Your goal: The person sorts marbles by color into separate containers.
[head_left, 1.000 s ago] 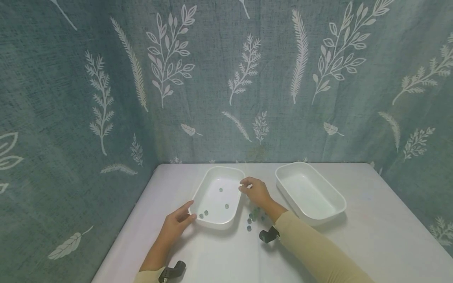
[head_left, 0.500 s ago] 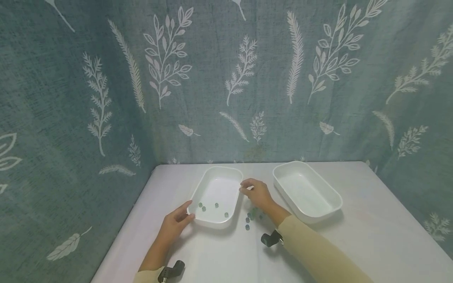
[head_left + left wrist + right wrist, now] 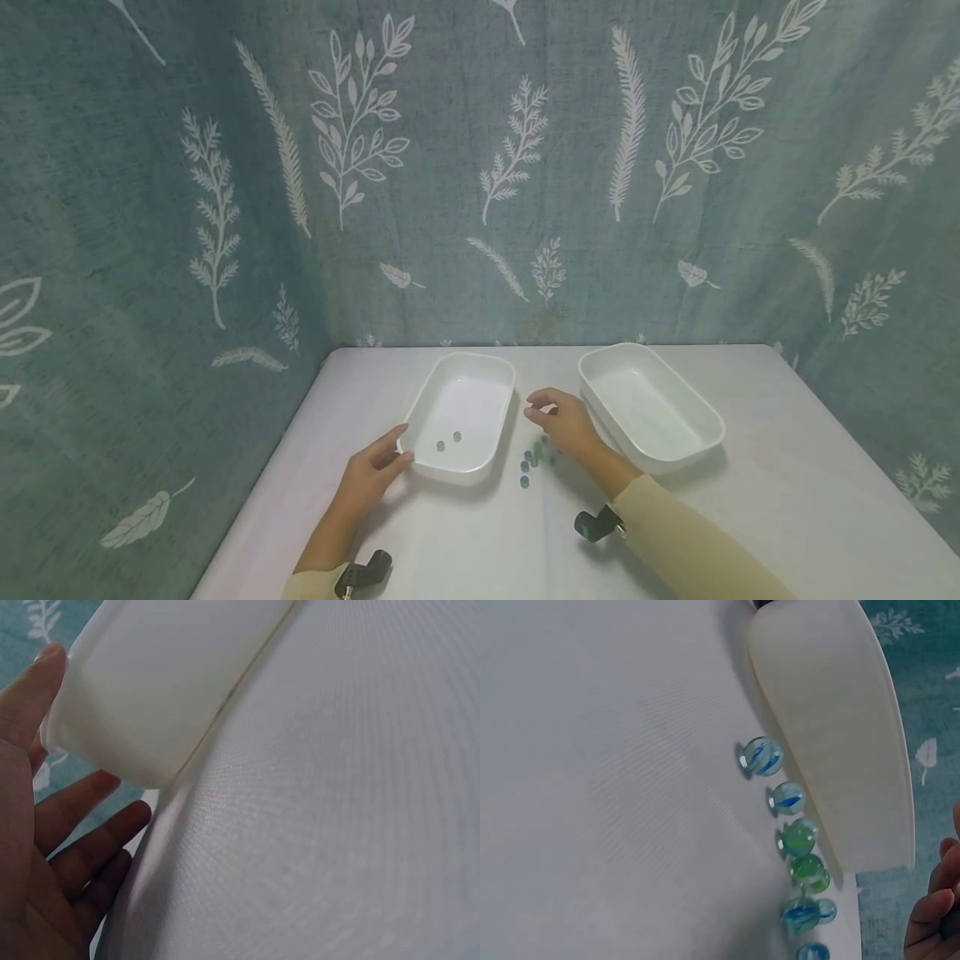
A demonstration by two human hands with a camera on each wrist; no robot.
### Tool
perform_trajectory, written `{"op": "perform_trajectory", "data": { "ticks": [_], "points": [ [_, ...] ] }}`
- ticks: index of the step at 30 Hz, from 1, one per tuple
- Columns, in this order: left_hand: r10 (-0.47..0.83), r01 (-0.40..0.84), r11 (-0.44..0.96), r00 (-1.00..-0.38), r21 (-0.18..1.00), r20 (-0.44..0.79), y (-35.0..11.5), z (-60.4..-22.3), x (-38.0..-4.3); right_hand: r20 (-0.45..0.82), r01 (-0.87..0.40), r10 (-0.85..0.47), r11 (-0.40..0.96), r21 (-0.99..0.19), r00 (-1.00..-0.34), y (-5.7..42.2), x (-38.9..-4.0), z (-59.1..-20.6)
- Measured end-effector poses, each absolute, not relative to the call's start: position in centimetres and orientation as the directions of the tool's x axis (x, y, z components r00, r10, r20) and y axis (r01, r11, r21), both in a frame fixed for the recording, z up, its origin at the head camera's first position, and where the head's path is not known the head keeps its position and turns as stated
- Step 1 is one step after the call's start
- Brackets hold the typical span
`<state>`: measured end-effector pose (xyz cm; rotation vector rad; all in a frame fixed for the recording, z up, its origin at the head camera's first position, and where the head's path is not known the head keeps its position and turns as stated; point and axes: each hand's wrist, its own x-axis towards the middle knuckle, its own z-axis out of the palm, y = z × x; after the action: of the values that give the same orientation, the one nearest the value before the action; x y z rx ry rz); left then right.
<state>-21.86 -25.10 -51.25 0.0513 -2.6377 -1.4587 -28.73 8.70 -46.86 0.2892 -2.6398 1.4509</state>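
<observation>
A white tray (image 3: 483, 408) sits on the left part of the table, and two marbles (image 3: 457, 437) show inside it. At its near left corner my left hand (image 3: 370, 473) holds the rim between thumb and fingers. In the left wrist view the thumb (image 3: 52, 664) lies against the rim, the other fingers spread below beside the wall. My right hand (image 3: 566, 422) hovers to the right of this tray, apart from it, fingers loosely curled with nothing seen in them. Beneath it, several green and blue glass marbles (image 3: 799, 838) lie in a row along the tray's outer wall.
A second white tray (image 3: 651, 408) stands at the right, angled, just past my right forearm. The white-covered table (image 3: 480, 550) ends at a teal leaf-patterned curtain (image 3: 450, 167) behind and at both sides.
My right hand has let go of the left tray's right rim and moved right. Marbles in that tray have rolled about; fewer show now. My left hand stays at the corner.
</observation>
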Motion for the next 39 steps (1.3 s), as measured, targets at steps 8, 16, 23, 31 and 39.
{"op": "perform_trajectory", "data": {
  "ticks": [8, 16, 23, 31, 39],
  "points": [
    [-0.086, 0.045, 0.521, -0.991, 0.853, 0.105, -25.1, -51.5, -22.0, 0.173, -0.194, -0.092, 0.553, -0.81, -0.981, 9.7, -28.1, -47.7],
    [-0.081, 0.056, 0.527, -0.99, 0.848, 0.116, -25.1, -51.8, -22.0, 0.138, -0.16, -0.081, 0.561, -0.812, -0.987, 10.4, -27.5, -49.2],
    [-0.079, 0.047, 0.529, -0.991, 0.847, 0.105, -25.0, -51.6, -22.0, 0.153, -0.178, -0.091, 0.55, -0.816, -0.984, 11.0, -27.1, -50.0],
    [-0.074, 0.043, 0.525, -0.993, 0.85, 0.096, -25.1, -51.3, -22.1, 0.161, -0.186, -0.095, 0.574, -0.798, -0.982, 11.1, -26.8, -50.4],
    [-0.072, 0.045, 0.523, -0.993, 0.851, 0.096, -25.3, -51.0, -22.1, 0.152, -0.191, -0.116, 0.583, -0.79, -0.982, 10.8, -26.3, -50.5]
  ]
}}
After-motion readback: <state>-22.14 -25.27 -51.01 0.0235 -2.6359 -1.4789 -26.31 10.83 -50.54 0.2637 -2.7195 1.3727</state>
